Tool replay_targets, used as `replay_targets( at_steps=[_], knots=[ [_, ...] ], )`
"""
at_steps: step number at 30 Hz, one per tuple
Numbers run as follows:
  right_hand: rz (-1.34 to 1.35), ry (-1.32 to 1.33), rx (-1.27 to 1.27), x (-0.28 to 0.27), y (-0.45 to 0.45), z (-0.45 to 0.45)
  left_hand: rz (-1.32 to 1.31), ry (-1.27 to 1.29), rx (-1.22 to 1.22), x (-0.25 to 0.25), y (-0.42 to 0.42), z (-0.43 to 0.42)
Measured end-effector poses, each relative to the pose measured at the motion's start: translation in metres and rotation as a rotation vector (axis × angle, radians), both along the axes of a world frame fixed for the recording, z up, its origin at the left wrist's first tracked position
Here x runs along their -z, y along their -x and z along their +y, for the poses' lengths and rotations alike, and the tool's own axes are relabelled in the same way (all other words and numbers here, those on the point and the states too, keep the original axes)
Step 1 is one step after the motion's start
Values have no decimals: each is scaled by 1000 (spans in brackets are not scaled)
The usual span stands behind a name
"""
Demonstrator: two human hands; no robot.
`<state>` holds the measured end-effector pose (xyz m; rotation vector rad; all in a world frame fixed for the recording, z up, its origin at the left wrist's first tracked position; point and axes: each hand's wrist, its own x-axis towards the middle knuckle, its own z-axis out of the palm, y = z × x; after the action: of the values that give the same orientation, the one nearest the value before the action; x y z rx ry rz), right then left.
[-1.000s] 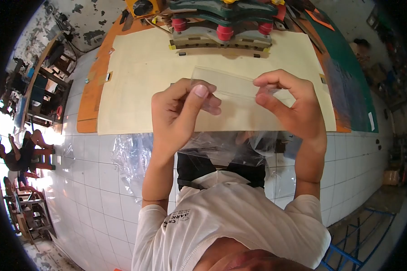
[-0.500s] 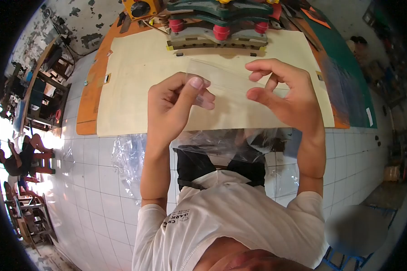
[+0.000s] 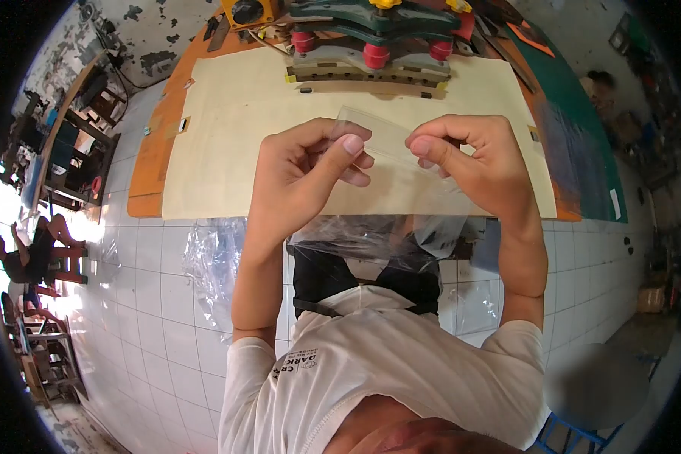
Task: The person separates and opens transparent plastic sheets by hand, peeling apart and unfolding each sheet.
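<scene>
Clear plastic strip point(image 3: 386, 136): held above the pale sheet point(image 3: 227, 144) on the tabletop point(image 3: 145, 185), its long axis slanting down rightward between the hands. Left hand point(image 3: 310, 163): grip pinched its left end. Right hand point(image 3: 473, 159): grip closed on its right end. Machine point(image 3: 340, 32): stood beyond, apart from both.

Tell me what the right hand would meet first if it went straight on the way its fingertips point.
The clear sheet, already at the right hand's fingertips; beyond it, probably the left hand's fingers, though depth is unclear.
</scene>
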<state>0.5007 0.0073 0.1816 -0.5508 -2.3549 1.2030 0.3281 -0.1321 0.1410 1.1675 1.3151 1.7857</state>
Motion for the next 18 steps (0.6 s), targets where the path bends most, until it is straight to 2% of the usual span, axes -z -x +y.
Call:
replay_targets(
  at_steps=[3, 10, 13, 15, 18],
  knots=[
    [107, 15, -29, 6, 2, -1, 13, 1, 10, -5, -1, 1],
    [67, 23, -46, 1, 3, -5, 88, -4, -89, -8, -1, 5],
    [85, 7, -70, 3, 3, -5, 101, -13, -100, -7, -1, 5],
    [87, -107, -99, 2, 2, -4, 110, -25, -100, -7, 0, 6],
    [89, -81, -82, 1, 2, -5, 108, -50, -92, -7, -1, 7]
  ],
)
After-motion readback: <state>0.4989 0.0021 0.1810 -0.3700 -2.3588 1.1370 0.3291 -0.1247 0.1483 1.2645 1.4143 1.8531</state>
